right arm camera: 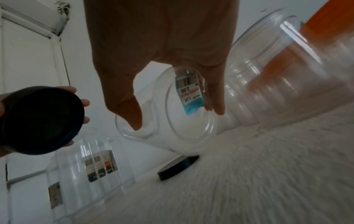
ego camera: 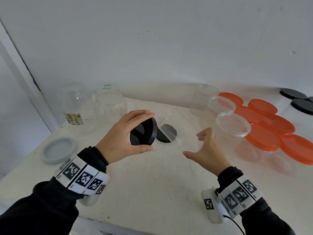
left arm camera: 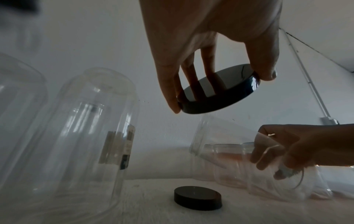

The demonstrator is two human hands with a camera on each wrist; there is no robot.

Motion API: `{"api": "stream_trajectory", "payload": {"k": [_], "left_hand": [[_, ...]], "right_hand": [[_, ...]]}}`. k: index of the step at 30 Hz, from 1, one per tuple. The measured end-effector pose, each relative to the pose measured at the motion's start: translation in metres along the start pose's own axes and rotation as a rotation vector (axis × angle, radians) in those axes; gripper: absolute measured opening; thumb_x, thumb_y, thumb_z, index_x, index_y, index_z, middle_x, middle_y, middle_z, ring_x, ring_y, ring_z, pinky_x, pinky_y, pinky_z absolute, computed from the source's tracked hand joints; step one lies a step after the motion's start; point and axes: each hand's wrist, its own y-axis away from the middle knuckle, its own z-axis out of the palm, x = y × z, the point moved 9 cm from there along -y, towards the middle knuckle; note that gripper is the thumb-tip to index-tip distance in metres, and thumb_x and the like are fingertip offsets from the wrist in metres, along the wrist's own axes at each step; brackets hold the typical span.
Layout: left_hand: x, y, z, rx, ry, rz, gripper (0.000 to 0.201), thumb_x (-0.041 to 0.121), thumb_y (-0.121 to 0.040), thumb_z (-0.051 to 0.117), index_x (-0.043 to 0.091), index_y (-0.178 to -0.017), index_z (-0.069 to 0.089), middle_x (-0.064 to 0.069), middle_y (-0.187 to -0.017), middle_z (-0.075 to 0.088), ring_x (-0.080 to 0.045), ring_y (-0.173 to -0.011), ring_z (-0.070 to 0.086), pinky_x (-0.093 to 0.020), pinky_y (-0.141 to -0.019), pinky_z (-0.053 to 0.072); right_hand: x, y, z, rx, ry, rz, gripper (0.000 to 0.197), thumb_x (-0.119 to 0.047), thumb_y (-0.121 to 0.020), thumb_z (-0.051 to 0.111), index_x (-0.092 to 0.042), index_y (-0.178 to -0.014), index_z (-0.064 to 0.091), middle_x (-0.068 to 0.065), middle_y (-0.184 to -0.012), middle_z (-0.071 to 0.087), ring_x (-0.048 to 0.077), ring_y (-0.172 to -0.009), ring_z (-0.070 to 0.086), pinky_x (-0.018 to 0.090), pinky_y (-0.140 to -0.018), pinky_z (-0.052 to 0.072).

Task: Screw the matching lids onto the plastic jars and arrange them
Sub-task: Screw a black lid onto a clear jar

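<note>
On the white tabletop (ego camera: 152,180) we see our right hand (ego camera: 205,150) gripping a clear jar (right arm camera: 168,115) by its base, tilted above the surface. Our left hand (ego camera: 122,138) pinches a black lid (ego camera: 144,132) by the rim, raised just beside the jar's mouth; a second black lid (left arm camera: 198,197) lies flat below.

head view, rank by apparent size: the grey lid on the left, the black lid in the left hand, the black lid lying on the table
1. grey lid, largest.
2. black lid in the left hand, though held up nearer the camera, so its lead over the third is unsure.
3. black lid on the table, partly behind the held clear jar.
</note>
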Motion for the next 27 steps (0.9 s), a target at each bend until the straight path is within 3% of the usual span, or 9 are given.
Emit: {"api": "stream_trajectory", "payload": {"k": [2,4,7,9,12,16,22,27], "left_hand": [[0.002,-0.002,0.002,0.005,-0.004,0.007,0.075,0.054,-0.067,0.066,0.038,-0.135,0.037,0.022,-0.136,0.037,-0.003,-0.126,0.038,-0.013,-0.097,0.037],[0.004,-0.005,0.003,0.009,0.004,0.002,0.076,0.054,-0.068,0.066,0.038,-0.135,0.036,0.023,-0.136,0.036,-0.002,-0.126,0.038,-0.009,-0.096,0.035],[0.005,-0.008,0.006,0.022,0.025,-0.014,0.078,0.053,-0.068,0.066,0.034,-0.136,0.034,0.021,-0.136,0.037,-0.003,-0.125,0.038,-0.022,-0.098,0.040],[0.005,-0.010,0.008,0.038,0.040,-0.033,0.079,0.051,-0.068,0.066,0.029,-0.137,0.035,0.016,-0.134,0.040,-0.004,-0.124,0.040,-0.030,-0.098,0.042],[0.008,-0.013,0.009,0.056,0.049,-0.043,0.079,0.048,-0.069,0.064,0.024,-0.138,0.035,0.013,-0.134,0.041,-0.005,-0.124,0.040,-0.034,-0.100,0.042],[0.011,-0.017,0.011,0.061,0.060,-0.035,0.079,0.046,-0.069,0.063,0.023,-0.139,0.034,0.012,-0.136,0.040,-0.008,-0.126,0.039,-0.036,-0.101,0.041],[0.014,-0.024,0.011,0.069,0.045,0.004,0.076,0.046,-0.070,0.062,0.024,-0.137,0.034,0.011,-0.135,0.040,-0.005,-0.126,0.038,-0.027,-0.102,0.039],[0.014,-0.027,0.009,0.081,0.063,0.010,0.073,0.046,-0.070,0.062,0.028,-0.134,0.034,0.011,-0.132,0.041,-0.001,-0.123,0.039,-0.019,-0.100,0.039]], "right_hand": [[0.003,0.001,0.003,-0.016,-0.020,0.004,0.070,-0.029,-0.065,0.081,-0.017,-0.114,0.033,-0.001,-0.115,0.041,0.015,-0.108,0.045,0.017,-0.079,0.035],[0.006,0.001,0.008,-0.062,-0.006,0.012,0.087,-0.030,-0.063,0.083,-0.016,-0.131,0.031,-0.003,-0.120,0.034,0.013,-0.113,0.041,0.021,-0.087,0.037],[0.009,0.001,0.012,-0.099,0.001,0.023,0.101,-0.036,-0.059,0.085,-0.015,-0.140,0.029,-0.004,-0.124,0.029,0.017,-0.117,0.040,0.026,-0.093,0.039],[0.009,0.001,0.012,-0.100,-0.023,0.016,0.100,-0.039,-0.059,0.085,-0.015,-0.140,0.030,-0.004,-0.125,0.030,0.016,-0.116,0.041,0.025,-0.093,0.040],[0.008,0.003,0.013,-0.102,-0.052,0.006,0.096,-0.039,-0.062,0.083,-0.014,-0.138,0.031,-0.005,-0.126,0.031,0.011,-0.112,0.044,0.018,-0.085,0.038],[0.010,0.004,0.018,-0.120,-0.066,0.015,0.088,-0.024,-0.062,0.084,-0.010,-0.133,0.033,-0.009,-0.123,0.025,0.012,-0.114,0.045,0.011,-0.072,0.039],[0.012,0.006,0.024,-0.153,-0.134,0.030,0.087,-0.028,-0.057,0.087,-0.013,-0.124,0.033,-0.006,-0.121,0.030,0.007,-0.111,0.043,0.017,-0.081,0.039],[0.012,0.008,0.031,-0.224,-0.145,0.005,0.086,-0.034,-0.060,0.086,-0.017,-0.128,0.036,-0.007,-0.121,0.042,0.008,-0.112,0.044,0.011,-0.083,0.036]]}}
